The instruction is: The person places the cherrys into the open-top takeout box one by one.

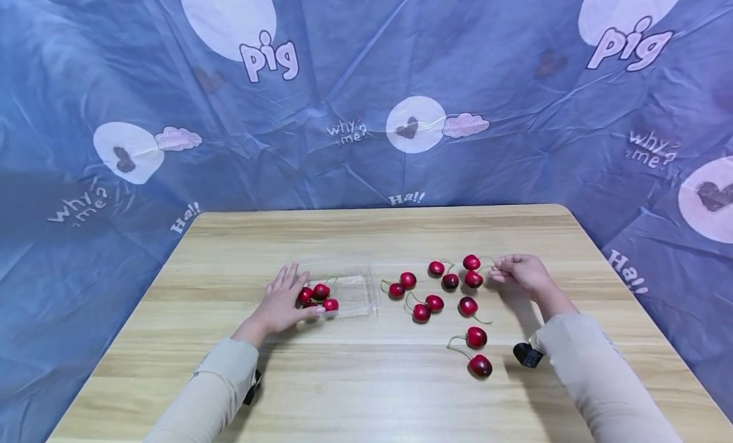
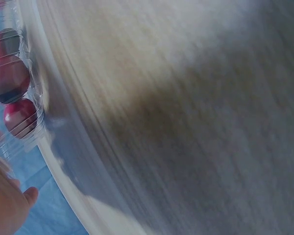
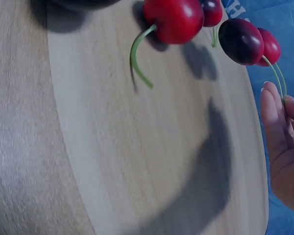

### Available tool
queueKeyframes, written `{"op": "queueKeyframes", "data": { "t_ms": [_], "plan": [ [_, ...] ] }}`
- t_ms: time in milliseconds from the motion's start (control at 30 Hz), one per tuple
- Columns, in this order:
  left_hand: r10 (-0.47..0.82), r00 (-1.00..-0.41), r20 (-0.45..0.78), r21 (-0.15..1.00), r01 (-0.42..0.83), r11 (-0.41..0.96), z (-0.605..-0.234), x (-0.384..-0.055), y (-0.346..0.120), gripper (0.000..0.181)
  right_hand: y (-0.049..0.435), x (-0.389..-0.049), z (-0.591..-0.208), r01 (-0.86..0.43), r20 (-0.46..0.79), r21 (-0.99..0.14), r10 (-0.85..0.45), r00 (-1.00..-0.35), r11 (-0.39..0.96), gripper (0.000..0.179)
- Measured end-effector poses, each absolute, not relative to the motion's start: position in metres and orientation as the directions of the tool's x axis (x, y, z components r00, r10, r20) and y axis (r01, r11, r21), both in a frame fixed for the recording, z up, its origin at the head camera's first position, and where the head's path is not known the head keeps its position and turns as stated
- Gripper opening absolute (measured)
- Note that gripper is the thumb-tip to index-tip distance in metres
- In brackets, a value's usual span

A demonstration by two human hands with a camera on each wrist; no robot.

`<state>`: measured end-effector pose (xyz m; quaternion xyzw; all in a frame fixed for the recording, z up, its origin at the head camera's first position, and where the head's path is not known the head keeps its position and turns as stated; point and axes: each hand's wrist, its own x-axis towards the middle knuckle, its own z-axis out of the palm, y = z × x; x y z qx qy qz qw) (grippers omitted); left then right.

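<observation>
With its thumb and fingertips, my right hand pinches the green stems of a pair of red cherries. The pair overlaps the far right of the table in the head view, and in the right wrist view it hangs from the stems. My left hand rests at the left end of a clear plastic container, fingers extended along its edge and thumb on the near side. Several cherries lie inside that end, partly covered by the hand. In the left wrist view, cherries show through the container's wall.
Between the container and my right hand, paired cherries lie on the wooden table. A lone cherry and a near pair of cherries sit closer to me on the right. A blue printed cloth hangs behind the table.
</observation>
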<state>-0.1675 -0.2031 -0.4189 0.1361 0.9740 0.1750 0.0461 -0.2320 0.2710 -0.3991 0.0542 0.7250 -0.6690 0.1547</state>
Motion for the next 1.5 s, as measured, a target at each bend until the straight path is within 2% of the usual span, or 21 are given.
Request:
{"op": "queueKeyframes", "data": {
  "t_ms": [133, 167, 267, 367, 400, 533, 1133, 1500],
  "plan": [
    [0.280, -0.959, -0.047, 0.354, 0.246, 0.902, -0.419, -0.166, -0.203, 0.090, 0.266, -0.232, -0.399, 0.270, -0.269, -0.963, -0.117, -0.956, 0.013, 0.020],
    [0.280, -0.959, -0.048, 0.356, 0.246, 0.902, -0.419, -0.166, -0.203, 0.090, 0.269, -0.235, -0.407, 0.257, -0.245, -0.964, -0.148, -0.958, -0.063, 0.017],
    [0.280, -0.959, -0.049, 0.361, 0.244, 0.900, -0.418, -0.165, -0.203, 0.089, 0.262, -0.235, -0.405, 0.248, -0.226, -0.958, -0.153, -0.962, -0.143, 0.012],
    [0.279, -0.959, -0.050, 0.363, 0.243, 0.900, -0.417, -0.165, -0.202, 0.089, 0.256, -0.234, -0.401, 0.251, -0.225, -0.948, -0.149, -0.963, -0.196, 0.016],
    [0.279, -0.959, -0.049, 0.362, 0.244, 0.900, -0.417, -0.165, -0.202, 0.089, 0.249, -0.230, -0.392, 0.259, -0.243, -0.953, -0.117, -0.963, -0.158, 0.017],
    [0.280, -0.959, -0.047, 0.362, 0.245, 0.899, -0.417, -0.166, -0.202, 0.088, 0.240, -0.228, -0.385, 0.272, -0.254, -0.945, -0.119, -0.960, -0.182, 0.017],
    [0.292, -0.955, -0.046, 0.358, 0.257, 0.898, -0.417, -0.168, -0.203, 0.090, 0.201, -0.222, -0.379, 0.284, -0.266, -0.948, -0.130, -0.955, -0.142, 0.018],
    [0.287, -0.956, -0.063, 0.356, 0.247, 0.901, -0.416, -0.168, -0.203, 0.091, 0.172, -0.218, -0.380, 0.306, -0.284, -0.931, -0.132, -0.950, -0.197, 0.013]
  ]
}}
